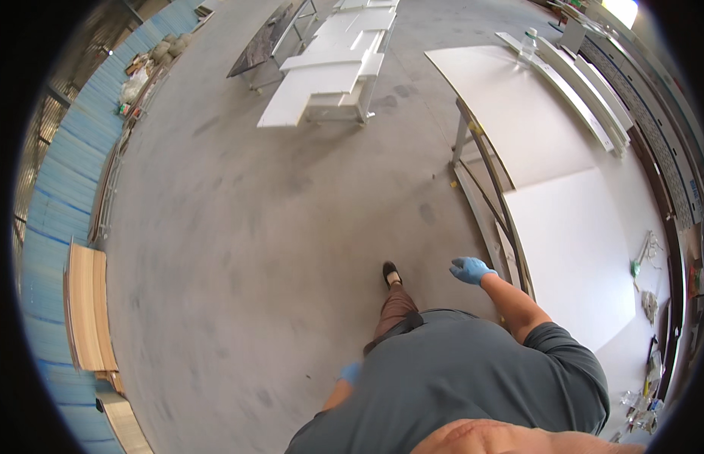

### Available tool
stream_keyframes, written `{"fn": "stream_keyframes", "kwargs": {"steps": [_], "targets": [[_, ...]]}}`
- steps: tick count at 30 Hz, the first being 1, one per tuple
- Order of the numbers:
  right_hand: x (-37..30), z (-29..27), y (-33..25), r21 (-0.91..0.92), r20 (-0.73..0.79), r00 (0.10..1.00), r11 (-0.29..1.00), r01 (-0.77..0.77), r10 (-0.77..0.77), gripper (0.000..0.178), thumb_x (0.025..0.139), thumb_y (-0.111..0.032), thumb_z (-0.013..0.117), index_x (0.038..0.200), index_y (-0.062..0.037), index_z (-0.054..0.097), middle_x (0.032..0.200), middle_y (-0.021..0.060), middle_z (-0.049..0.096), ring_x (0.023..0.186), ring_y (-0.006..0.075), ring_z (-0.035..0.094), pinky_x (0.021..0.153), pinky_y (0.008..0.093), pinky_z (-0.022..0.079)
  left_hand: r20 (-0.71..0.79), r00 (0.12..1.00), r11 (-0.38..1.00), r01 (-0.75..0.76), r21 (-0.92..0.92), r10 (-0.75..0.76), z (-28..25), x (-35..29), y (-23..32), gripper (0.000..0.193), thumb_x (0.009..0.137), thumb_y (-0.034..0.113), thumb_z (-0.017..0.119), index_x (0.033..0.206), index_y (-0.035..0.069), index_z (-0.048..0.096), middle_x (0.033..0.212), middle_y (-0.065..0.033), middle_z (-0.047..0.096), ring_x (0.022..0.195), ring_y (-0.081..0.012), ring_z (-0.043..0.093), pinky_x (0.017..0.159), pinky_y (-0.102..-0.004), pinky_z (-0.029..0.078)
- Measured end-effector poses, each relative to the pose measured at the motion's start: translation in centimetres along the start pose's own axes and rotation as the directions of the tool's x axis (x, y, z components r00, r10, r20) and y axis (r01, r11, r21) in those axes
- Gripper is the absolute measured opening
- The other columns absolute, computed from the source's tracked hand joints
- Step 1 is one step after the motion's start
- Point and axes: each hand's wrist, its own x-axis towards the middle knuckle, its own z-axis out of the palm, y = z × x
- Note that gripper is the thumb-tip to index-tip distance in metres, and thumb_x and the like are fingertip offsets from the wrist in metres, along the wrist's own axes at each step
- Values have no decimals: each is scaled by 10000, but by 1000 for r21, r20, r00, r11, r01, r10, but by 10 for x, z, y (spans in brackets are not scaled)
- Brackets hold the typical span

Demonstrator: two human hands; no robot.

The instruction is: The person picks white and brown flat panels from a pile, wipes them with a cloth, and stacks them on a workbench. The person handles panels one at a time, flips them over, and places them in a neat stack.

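Note:
My right hand (471,270), in a blue glove, hangs beside the edge of the white-topped workbench (484,98) on my right. Its fingers are loosely bent and apart, with nothing visible in them. A white panel (568,250) lies on the near part of that bench, close to my right arm. My left hand (350,372), also blue-gloved, is low at my left side. My body covers most of it, so its fingers do not show. One foot in a dark shoe (390,272) is stretched forward on the grey floor.
White boards (333,68) lie on stands ahead, beside a dark slab-topped table (265,41). Long white strips (571,87) and a clear bottle (528,44) rest on the bench. Wood-coloured panels (89,306) lean at the blue wall (64,197) on the left.

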Motion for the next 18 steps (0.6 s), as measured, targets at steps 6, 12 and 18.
{"fn": "stream_keyframes", "kwargs": {"steps": [6,12,18], "targets": [[108,-79,-37,16,246,958,988,-156,147,570,970,-467,592,1388,-87,668,1410,177,660,1338,333,604,1138,413,452,-149,976,987,-159,-8,156,-170,143,240,661,927,474,636,1247,-103,668,1227,-226,730,1109,-321,681,938,-479,528],[216,-141,-39,129,73,972,964,-231,224,485,950,-457,548,1239,-115,732,1247,190,729,1202,379,669,1022,463,501,-285,899,870,-409,-275,332,-306,281,566,452,972,409,669,1153,2,743,1110,-100,766,1035,-232,689,938,-420,544],[375,-265,-47,151,139,978,972,-178,157,530,948,-481,545,1256,-88,722,1289,201,707,1217,404,647,1053,465,491,-306,843,733,-536,-419,442,-331,371,759,438,989,348,702,1272,14,707,1199,-77,741,1094,-193,666,988,-368,531]]}}
